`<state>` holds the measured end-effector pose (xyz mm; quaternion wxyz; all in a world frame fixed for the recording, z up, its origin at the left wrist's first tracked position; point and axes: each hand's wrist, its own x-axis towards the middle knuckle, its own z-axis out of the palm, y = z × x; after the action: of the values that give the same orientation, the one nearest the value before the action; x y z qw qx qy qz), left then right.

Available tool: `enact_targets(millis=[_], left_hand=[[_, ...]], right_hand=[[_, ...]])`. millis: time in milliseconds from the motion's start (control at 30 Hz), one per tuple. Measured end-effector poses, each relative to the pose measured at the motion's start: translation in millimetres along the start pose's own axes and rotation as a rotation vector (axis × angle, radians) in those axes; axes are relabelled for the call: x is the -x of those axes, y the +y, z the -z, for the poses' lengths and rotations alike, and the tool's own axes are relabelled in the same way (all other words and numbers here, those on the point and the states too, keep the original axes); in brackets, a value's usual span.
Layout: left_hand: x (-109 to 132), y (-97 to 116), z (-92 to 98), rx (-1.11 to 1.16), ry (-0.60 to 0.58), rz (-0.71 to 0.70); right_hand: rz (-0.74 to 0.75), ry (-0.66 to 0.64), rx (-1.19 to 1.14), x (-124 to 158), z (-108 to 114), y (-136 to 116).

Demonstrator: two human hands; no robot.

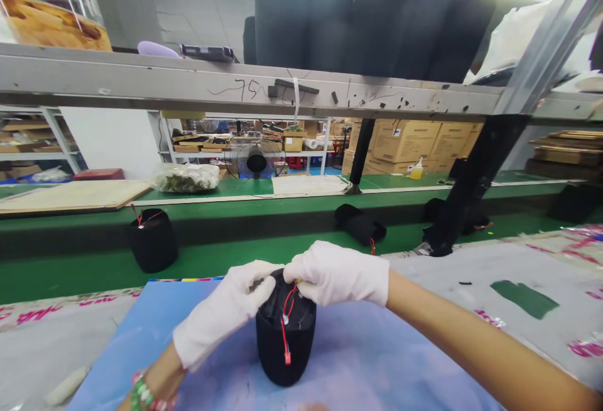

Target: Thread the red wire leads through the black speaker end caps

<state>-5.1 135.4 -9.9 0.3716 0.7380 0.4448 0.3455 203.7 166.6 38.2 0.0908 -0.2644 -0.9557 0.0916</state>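
A black fabric-covered cylinder (285,342) stands upright on a blue mat (358,361) right in front of me. A red wire with a small red connector (284,329) hangs from its top down its front. My left hand (226,307), in a white glove, pinches the cylinder's top rim at the left. My right hand (336,274), also gloved, has its fingers closed on the top edge where the red wire comes out.
Another black cylinder with red wires (153,239) stands on the green conveyor belt (226,257) at the left. Black fabric pieces (360,224) lie farther along it. A grey shelf beam (235,87) runs overhead with dark covers stacked above. Cardboard boxes (409,141) and a fan (257,161) are behind.
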Motion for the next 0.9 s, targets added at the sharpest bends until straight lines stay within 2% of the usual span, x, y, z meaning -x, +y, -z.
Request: enact_targets(millis=[100,200,433,600,800,900], left_hand=[[2.3,7.1,2.4,0.035,-0.019,0.051],[-1.3,8.7,-2.0,0.02,-0.02,0.027],[-9.1,0.0,-9.8,-0.139,0.015,-0.103],[-7.5,-2.1,-6.6,-0.142,0.04,-0.053],[4.5,3.9,16.7,0.103,-0.161,0.099],[5.7,1.6,19.0,0.148,-0.214,0.128]], right_hand=[[0.012,-0.049,0.095,-2.5,5.4,-6.4],[-0.005,-0.056,0.098,-1.3,3.0,-7.7],[-0.267,0.063,-0.215,5.7,-14.7,3.8],[-0.378,0.106,-0.257,0.1,-18.1,-3.1],[-0.42,0.112,-0.36,-2.1,-19.6,-6.2],[-0.396,0.114,-0.411,0.4,-19.3,-4.3]])
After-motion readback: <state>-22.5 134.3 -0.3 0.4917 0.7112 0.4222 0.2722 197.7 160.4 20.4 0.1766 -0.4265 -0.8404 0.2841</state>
